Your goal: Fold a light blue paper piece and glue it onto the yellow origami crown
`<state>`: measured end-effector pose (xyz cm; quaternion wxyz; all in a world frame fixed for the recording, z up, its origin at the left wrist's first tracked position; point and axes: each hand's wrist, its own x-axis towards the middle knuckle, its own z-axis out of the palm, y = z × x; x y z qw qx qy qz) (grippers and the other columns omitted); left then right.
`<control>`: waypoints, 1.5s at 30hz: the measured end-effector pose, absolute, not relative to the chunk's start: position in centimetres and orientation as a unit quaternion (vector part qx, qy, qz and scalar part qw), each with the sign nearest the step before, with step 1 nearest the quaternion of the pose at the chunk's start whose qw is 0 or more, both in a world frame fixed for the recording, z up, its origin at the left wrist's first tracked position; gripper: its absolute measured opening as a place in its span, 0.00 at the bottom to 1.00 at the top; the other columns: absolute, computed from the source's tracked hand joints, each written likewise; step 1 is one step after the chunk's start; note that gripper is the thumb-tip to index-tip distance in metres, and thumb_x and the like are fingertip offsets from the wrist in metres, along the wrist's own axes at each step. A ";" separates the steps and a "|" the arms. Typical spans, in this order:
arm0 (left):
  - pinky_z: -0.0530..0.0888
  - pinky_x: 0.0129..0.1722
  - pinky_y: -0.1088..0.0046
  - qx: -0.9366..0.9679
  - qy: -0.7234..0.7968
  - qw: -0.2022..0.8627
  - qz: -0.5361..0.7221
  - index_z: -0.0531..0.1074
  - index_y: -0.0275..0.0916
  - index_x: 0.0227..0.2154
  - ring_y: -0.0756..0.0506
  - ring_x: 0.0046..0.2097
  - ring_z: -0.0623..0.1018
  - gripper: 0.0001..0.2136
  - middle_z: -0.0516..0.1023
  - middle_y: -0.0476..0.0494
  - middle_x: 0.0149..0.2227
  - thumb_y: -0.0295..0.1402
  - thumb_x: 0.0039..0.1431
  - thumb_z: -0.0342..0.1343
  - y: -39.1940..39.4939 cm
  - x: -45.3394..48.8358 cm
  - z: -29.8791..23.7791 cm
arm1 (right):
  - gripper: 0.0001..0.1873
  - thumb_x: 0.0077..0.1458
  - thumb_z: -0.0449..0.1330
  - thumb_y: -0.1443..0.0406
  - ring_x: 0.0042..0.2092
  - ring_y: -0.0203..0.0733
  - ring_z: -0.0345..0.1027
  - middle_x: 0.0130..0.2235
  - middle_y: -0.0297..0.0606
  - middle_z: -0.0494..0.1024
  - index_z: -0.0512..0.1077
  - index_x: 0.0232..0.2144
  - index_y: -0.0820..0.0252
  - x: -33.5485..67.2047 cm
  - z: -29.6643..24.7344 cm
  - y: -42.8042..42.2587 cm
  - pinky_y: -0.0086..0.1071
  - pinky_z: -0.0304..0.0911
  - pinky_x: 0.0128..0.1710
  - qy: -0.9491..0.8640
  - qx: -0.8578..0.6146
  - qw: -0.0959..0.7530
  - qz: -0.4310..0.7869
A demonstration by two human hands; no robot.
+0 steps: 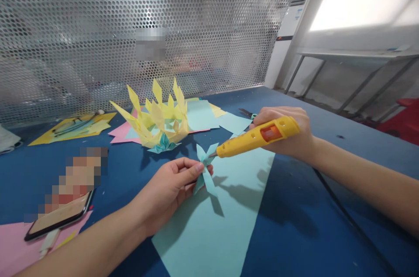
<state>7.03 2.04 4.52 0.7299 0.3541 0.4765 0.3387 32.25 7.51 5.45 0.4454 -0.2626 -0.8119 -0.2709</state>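
Observation:
My left hand (170,187) pinches a small folded light-blue paper piece (205,171) between thumb and fingers, just above a large light-blue paper sheet (216,224). My right hand (288,133) is wrapped around a yellow glue pen (255,137) with an orange window. Its metal tip points left and touches the top of the folded piece. A black cord (347,216) trails from my right hand across the table.
A yellow spiky paper flower (157,115) with a teal base stands behind on the blue table (310,224). Around it lie pink, yellow and blue sheets. A phone (59,220) sits at left, scissors (247,113) at the back. A perforated metal screen (131,28) walls the far edge.

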 end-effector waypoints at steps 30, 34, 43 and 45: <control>0.73 0.38 0.77 0.353 0.472 0.731 0.344 0.72 0.36 0.25 0.51 0.34 0.77 0.10 0.81 0.45 0.33 0.34 0.48 0.68 2.0 6.9 4.4 | 0.14 0.61 0.55 0.62 0.20 0.28 0.59 0.21 0.27 0.68 0.66 0.24 0.62 32.2 5.3 7.2 0.24 0.57 0.20 -0.845 -0.228 0.403 -0.268; 0.73 0.39 0.77 0.355 0.475 0.729 0.341 0.72 0.36 0.25 0.52 0.34 0.77 0.08 0.81 0.44 0.33 0.33 0.50 0.66 2.0 6.9 4.3 | 0.11 0.57 0.57 0.65 0.20 0.29 0.59 0.19 0.28 0.68 0.65 0.22 0.60 32.2 5.3 7.3 0.24 0.56 0.20 -0.824 -0.251 0.425 -0.279; 0.73 0.39 0.78 0.359 0.481 0.724 0.340 0.73 0.36 0.25 0.51 0.35 0.77 0.07 0.81 0.42 0.35 0.31 0.54 0.63 2.1 6.9 4.4 | 0.13 0.57 0.58 0.60 0.20 0.29 0.59 0.21 0.27 0.69 0.66 0.23 0.60 33.0 5.4 7.7 0.24 0.55 0.20 -0.811 -0.274 0.424 -0.296; 0.73 0.39 0.77 0.358 0.483 0.723 0.339 0.73 0.36 0.25 0.51 0.35 0.78 0.06 0.81 0.42 0.36 0.31 0.55 0.62 2.0 6.9 4.4 | 0.10 0.54 0.58 0.66 0.19 0.29 0.59 0.19 0.28 0.69 0.65 0.22 0.59 32.7 5.4 7.5 0.24 0.54 0.19 -0.815 -0.268 0.425 -0.288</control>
